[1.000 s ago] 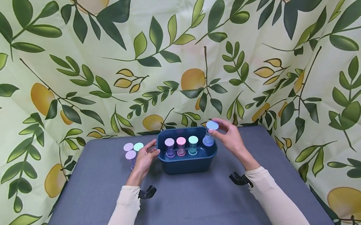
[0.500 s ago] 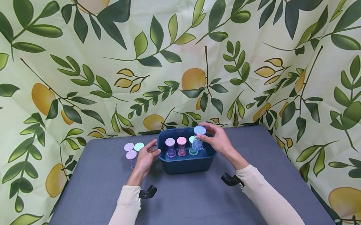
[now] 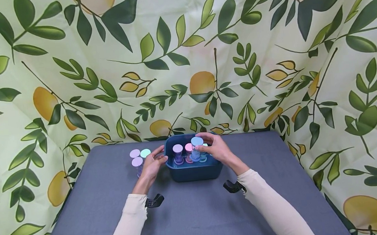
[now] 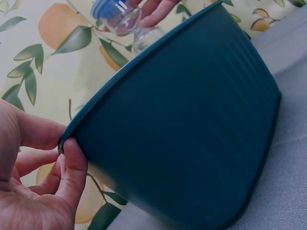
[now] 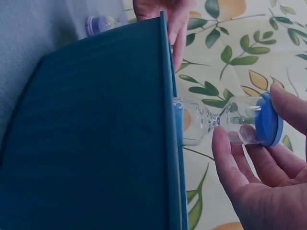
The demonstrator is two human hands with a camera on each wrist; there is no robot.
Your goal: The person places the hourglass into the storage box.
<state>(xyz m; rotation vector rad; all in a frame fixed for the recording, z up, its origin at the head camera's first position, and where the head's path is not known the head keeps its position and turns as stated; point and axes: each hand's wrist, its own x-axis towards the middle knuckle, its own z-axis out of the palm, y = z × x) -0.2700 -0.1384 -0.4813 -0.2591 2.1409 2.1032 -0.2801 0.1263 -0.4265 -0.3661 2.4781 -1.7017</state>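
Observation:
My right hand (image 3: 218,149) holds a blue-capped hourglass (image 5: 225,120) upright over the dark blue bin (image 3: 196,174). Thumb and fingers grip it by its cap and glass, and its lower end overlaps the bin's rim in the right wrist view. Inside the bin stand a purple hourglass (image 3: 178,154), a pink hourglass (image 3: 188,147) and a teal hourglass (image 3: 203,157), the last two partly hidden behind the blue one. My left hand (image 3: 151,167) pinches the bin's left rim between thumb and fingers, seen closely in the left wrist view (image 4: 43,167).
Left of the bin, on the grey table (image 3: 196,220), stand two lilac-capped hourglasses, the nearer hourglass (image 3: 137,165) in front, and a mint-capped hourglass (image 3: 145,153) partly behind my left hand. A leaf-and-lemon patterned cloth (image 3: 184,59) hangs behind the table.
My right hand has carried the blue hourglass leftward across the bin, from its right end to in front of the pink and teal ones, and slightly lower. My left hand stays on the rim.

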